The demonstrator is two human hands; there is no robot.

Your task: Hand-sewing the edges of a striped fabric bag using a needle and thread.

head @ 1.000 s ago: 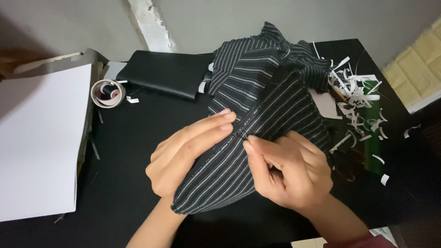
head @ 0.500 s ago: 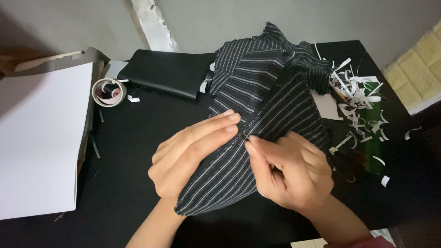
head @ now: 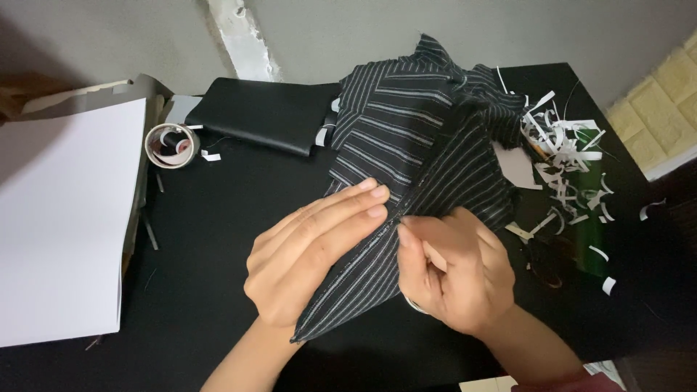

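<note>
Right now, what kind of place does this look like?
Probably a home craft or sewing table: both hands work striped dark fabric on a black tabletop, with a tape roll and paper scraps lying around.

A black table (head: pixel 218 305) carries striped cloth (head: pixel 406 145), white board (head: pixel 62 225) left, tape roll (head: pixel 171 145), black pouch (head: pixel 265 116) far, paper scraps (head: pixel 563 156) right.
</note>
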